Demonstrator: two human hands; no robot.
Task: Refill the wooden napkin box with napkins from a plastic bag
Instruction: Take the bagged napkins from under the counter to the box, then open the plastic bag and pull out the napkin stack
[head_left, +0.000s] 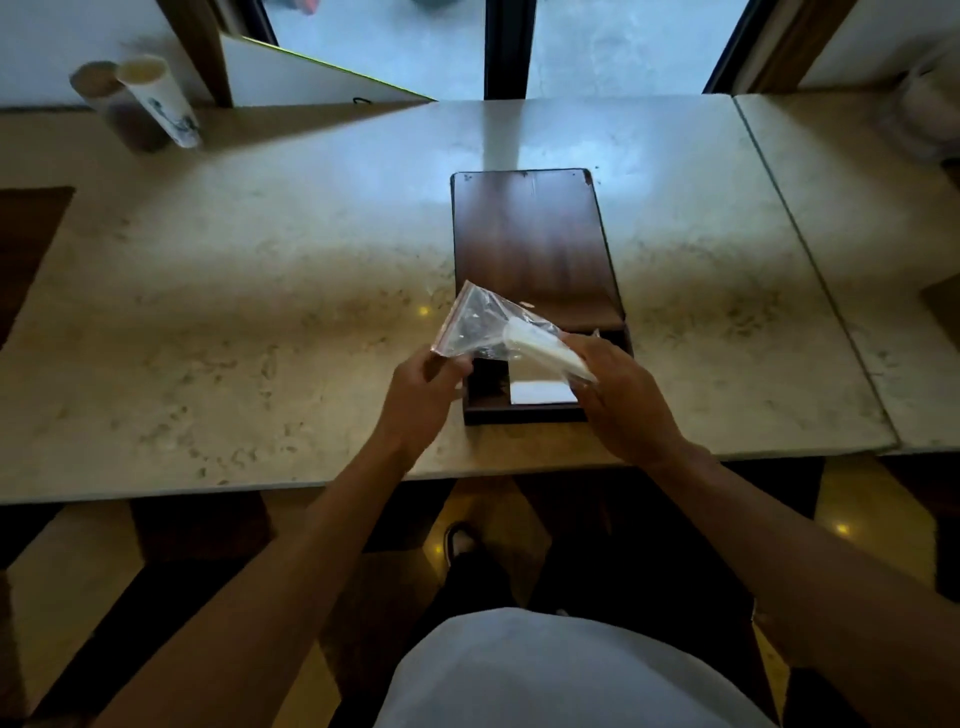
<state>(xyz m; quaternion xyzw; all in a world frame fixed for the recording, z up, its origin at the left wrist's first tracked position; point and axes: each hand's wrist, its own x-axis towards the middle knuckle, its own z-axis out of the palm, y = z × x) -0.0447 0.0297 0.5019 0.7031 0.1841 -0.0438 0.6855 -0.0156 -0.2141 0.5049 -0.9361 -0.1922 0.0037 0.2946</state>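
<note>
A dark wooden napkin box lies on the stone table, its lid slid back so the near end is open. A white napkin lies inside that open end. Above it I hold a clear plastic bag with a red zip edge. My left hand grips the bag's left edge. My right hand grips the bag's right end around a white bundle of napkins inside the bag.
Two tall cups stand at the table's far left corner beside a white board. A seam separates this table from another on the right. A window lies behind. The table's front edge is near my body.
</note>
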